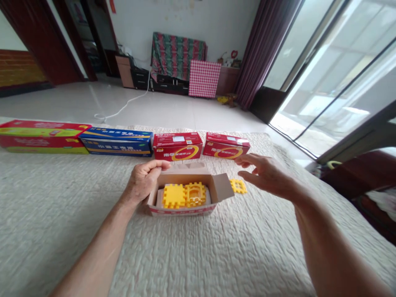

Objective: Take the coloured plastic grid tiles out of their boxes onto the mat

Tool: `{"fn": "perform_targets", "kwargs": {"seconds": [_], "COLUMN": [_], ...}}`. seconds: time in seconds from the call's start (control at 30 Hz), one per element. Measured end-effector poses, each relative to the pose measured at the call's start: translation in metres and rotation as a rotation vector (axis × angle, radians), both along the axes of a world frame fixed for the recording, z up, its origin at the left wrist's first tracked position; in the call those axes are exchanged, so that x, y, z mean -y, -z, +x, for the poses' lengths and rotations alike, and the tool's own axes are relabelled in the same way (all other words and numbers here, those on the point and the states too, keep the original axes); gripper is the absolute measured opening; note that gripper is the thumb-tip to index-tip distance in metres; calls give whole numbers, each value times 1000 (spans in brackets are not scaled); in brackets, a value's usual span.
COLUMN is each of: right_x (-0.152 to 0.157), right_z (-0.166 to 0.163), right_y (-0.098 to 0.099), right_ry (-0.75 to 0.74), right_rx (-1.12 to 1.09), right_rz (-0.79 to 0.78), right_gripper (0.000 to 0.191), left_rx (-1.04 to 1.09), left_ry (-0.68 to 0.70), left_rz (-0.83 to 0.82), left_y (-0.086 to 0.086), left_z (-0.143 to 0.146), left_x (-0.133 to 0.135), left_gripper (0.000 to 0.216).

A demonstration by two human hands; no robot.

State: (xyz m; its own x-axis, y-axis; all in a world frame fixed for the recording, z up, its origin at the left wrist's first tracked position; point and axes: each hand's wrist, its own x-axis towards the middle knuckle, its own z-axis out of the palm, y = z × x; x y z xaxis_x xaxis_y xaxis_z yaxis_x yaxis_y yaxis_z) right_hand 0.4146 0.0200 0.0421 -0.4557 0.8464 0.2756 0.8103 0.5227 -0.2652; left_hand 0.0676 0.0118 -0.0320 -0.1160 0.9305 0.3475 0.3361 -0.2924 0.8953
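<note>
A small open cardboard box (pixel 221 187) lies on the cream quilted surface, with two yellow interlocking puzzle tiles (pixel 184 195) inside it. My left hand (pixel 144 179) grips the box's left wall, fingers curled over the rim. Just to the right of the box, one more yellow tile (pixel 238 186) lies flat on the quilt. Above and right of that tile hovers my right hand (pixel 266 175), fingers spread and holding nothing.
Along the far edge of the quilt (pixel 62 198) stand several boxes in a row: a long red-and-green one (pixel 41 136), a blue one (pixel 117 141) and two red ones (pixel 177 146) (pixel 225 145). Beyond lie a tiled floor, a covered cabinet and glass doors on the right.
</note>
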Motion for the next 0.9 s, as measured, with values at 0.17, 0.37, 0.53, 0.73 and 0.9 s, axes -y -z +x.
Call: {"fn": "perform_targets", "kwargs": {"seconds": [0.17,0.37,0.53,0.73,0.9], "right_x": [-8,-11,-14,-11,23], "right_z": [28,22,23,30,-20], "right_y": [37,55,56,25,-17], "right_ry": [28,6,-8,64,-155], "right_rx": [201,282,302,141,-83], "right_rz": [-232,-275,-216,40,111], "right_gripper": [48,45,35,43,41], "left_rx": [4,27,19,21,17], "left_ry": [-9,-27,-4,-1,6], "left_rz": [-23,-27,-2,3,11], "left_y": [3,0,-1,-1,-2], "left_z": [-1,0,1,2,3], "left_x": [-2,0,1,0,0], "left_gripper": [23,22,24,23,23]}}
